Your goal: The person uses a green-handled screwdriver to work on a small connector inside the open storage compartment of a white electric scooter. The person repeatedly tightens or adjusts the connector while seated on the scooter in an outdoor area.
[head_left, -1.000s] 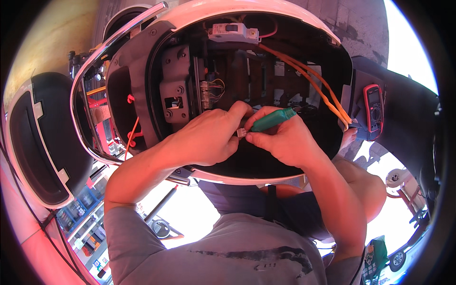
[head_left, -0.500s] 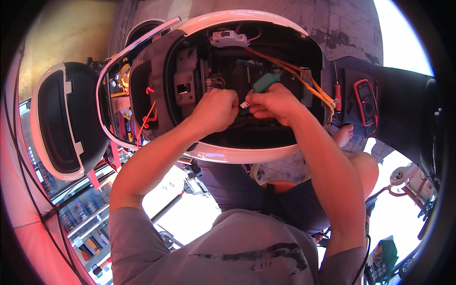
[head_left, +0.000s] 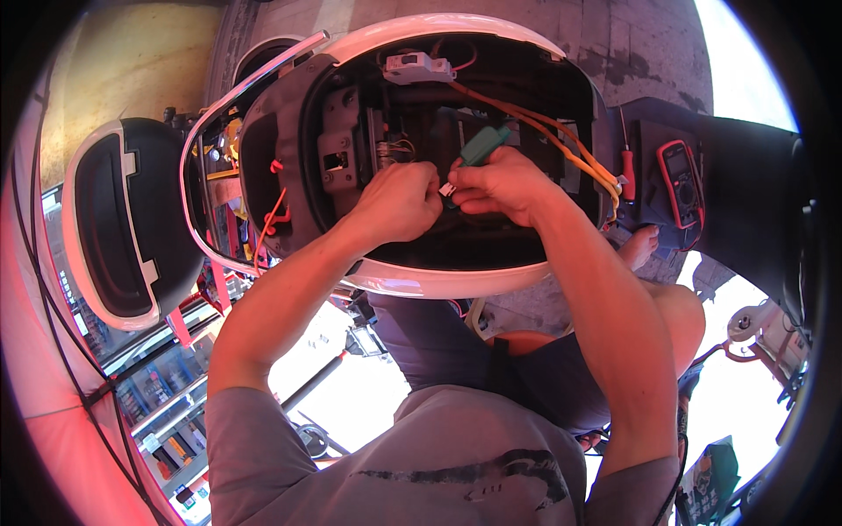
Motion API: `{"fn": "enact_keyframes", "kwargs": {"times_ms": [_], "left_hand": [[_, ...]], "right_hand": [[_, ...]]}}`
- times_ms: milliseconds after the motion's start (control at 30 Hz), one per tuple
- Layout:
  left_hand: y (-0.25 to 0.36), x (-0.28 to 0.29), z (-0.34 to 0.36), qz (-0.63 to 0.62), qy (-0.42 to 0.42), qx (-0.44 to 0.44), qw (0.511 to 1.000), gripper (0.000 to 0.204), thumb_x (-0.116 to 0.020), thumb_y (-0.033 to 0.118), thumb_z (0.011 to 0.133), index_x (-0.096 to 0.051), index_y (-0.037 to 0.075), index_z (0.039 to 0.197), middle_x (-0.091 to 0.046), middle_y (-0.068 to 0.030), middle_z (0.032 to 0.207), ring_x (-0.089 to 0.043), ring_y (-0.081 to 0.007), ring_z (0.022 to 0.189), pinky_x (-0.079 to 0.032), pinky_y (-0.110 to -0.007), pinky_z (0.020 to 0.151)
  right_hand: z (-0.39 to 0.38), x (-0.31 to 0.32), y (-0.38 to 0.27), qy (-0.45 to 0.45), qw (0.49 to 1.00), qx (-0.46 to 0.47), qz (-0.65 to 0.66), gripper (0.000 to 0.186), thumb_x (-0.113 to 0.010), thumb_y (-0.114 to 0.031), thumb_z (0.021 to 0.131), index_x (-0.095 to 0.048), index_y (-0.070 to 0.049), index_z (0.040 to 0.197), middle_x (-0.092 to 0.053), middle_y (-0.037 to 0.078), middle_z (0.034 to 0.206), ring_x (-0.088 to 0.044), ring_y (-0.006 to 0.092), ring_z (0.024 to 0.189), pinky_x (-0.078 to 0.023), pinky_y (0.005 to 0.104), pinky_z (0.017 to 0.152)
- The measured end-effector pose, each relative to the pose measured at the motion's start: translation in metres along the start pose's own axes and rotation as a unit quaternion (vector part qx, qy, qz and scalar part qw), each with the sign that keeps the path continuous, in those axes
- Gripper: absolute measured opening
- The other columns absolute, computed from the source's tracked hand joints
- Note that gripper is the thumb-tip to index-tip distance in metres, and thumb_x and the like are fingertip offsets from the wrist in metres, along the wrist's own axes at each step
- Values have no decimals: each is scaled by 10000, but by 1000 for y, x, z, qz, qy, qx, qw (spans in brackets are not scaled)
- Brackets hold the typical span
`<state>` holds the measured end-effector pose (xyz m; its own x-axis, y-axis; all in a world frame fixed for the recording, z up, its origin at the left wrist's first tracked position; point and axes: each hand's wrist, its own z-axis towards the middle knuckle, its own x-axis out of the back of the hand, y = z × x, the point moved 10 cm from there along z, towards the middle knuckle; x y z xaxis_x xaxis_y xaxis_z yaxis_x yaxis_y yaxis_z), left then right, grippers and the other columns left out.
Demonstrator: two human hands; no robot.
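Observation:
Over the open compartment of a white scooter body, my two hands meet almost fingertip to fingertip. My right hand is closed around a green-handled tool; its handle points up and away, and its working end is hidden. A small white connector shows at the right fingertips, in the gap between the hands. My left hand has its fingers curled and pressed together beside the connector; what they pinch is hidden. Thin wires in a bundle lie just beyond the left hand.
A white circuit breaker sits at the compartment's far side, with orange cables running right. A red-handled screwdriver and a red multimeter lie on the dark surface at right. A detached white-and-black panel stands at left.
The right hand and the green-handled tool have shifted slightly left, closer to the left hand. The tool's handle has tilted a little more upright. Both hands stay closed.

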<state>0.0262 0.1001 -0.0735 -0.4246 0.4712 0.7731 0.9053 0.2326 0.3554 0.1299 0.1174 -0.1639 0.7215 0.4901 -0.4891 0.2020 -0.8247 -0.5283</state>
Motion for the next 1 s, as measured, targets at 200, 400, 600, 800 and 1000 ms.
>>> {"fn": "enact_keyframes", "kwargs": {"times_ms": [200, 400, 600, 800, 1000], "left_hand": [[-5, 2, -1, 5, 19, 42, 999, 166, -654, 127, 830, -681, -4, 928, -708, -216, 820, -706, -409, 851, -539, -458, 756], [-2, 5, -2, 10, 42, 48, 998, 149, -632, 124, 877, -686, -12, 899, -700, -252, 829, -691, -447, 856, -542, -506, 762], [2, 6, -4, 10, 39, 43, 998, 163, -613, 133, 896, -672, -18, 890, -701, -256, 871, -676, -464, 886, -532, -530, 782], [5, 4, -2, 2, 31, 30, 999, 164, -600, 133, 890, -662, -18, 905, -698, -260, 885, -671, -463, 908, -524, -526, 802], [-6, -4, 2, -12, 5, 42, 999, 163, -635, 140, 856, -650, -3, 932, -687, -204, 784, -702, -385, 796, -530, -448, 728]], "right_hand": [[0, -3, -2, 12, 1000, 9, 3, 180, -760, -124, 891, -669, -50, 1027, -730, 80, 969, -718, 174, 868, -619, 306, 745], [1, -3, -4, 31, 999, 20, 21, 174, -757, -74, 880, -660, -46, 1022, -720, 94, 978, -722, 195, 873, -619, 319, 751], [2, -7, -6, 17, 999, 31, 17, 196, -756, -12, 848, -666, -47, 1019, -726, 103, 956, -730, 213, 895, -618, 324, 761], [8, -5, -4, 30, 998, 52, 14, 184, -745, 16, 818, -680, -37, 981, -723, 102, 912, -723, 210, 834, -594, 316, 719], [8, -3, -5, 56, 996, 64, 8, 141, -722, 34, 800, -682, -30, 919, -710, 88, 846, -695, 196, 748, -560, 312, 668]]}}
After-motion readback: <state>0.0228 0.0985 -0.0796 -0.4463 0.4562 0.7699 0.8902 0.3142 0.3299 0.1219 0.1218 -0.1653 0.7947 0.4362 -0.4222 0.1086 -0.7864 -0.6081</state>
